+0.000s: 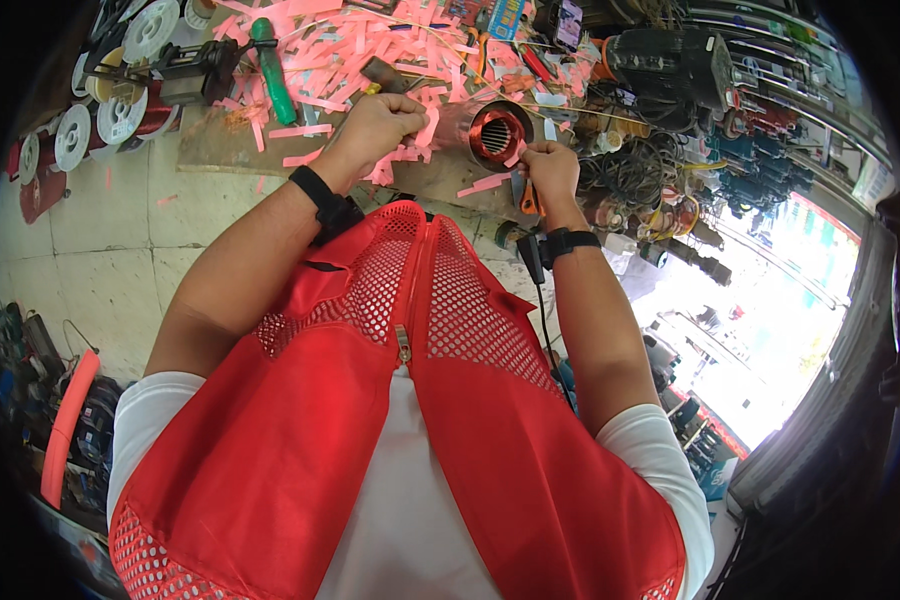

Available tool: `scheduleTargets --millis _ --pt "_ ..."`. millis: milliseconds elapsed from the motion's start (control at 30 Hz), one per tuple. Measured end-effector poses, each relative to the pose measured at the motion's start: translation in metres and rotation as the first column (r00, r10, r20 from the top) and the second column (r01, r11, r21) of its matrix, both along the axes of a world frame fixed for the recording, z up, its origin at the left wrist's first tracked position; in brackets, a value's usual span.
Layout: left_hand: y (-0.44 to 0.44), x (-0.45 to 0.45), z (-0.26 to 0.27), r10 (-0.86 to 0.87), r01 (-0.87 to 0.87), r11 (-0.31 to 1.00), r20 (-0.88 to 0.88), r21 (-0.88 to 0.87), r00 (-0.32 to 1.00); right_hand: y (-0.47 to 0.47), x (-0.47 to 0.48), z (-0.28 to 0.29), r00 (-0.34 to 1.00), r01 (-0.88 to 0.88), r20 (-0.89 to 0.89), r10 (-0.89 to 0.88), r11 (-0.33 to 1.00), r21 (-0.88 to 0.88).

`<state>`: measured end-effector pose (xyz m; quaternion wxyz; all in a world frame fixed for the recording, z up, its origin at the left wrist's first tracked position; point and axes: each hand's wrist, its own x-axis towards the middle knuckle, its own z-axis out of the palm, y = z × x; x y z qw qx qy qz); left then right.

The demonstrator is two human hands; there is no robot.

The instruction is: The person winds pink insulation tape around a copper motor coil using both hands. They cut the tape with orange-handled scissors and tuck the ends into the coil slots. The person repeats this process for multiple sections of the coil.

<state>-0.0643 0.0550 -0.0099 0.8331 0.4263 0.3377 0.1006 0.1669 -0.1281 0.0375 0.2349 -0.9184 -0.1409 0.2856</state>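
Note:
A motor stator (pixel 501 136), a metal cylinder with copper windings and a slotted core inside, lies on its side on the workbench, its open end towards the right. At its open end, my right hand (pixel 551 169) pinches a small pink strip (pixel 516 154) against the windings' edge. My left hand (pixel 379 129) is at the stator's other end, thumb and fingertips closed on a pink paper-like strip (pixel 428 126). Many loose pink strips (pixel 330 45) cover the bench behind both hands. Orange-handled scissors (pixel 529 199) lie at the bench edge below my right hand.
A green-wrapped tool (pixel 276 79) and a bench vise (pixel 195 71) are at the left, beside wire spools (pixel 120 116). A dark motor (pixel 664 67), tangled cables (pixel 637 169) and a phone (pixel 568 26) are at the right. Pliers (pixel 534 61) lie behind the stator.

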Motion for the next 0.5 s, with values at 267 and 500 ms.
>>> scheduleTargets --millis 267,500 --pt "0.0004 -0.0058 -0.0021 0.042 -0.042 0.999 -0.005 -0.002 0.999 0.0027 -0.0005 -0.0093 0.99 -0.046 0.129 0.058 0.994 -0.099" --pt "-0.0013 -0.0023 -0.0022 0.027 -0.027 1.0 -0.037 0.007 0.999 0.0009 -0.0029 -0.0106 0.992 -0.001 0.127 0.015 0.994 -0.109"
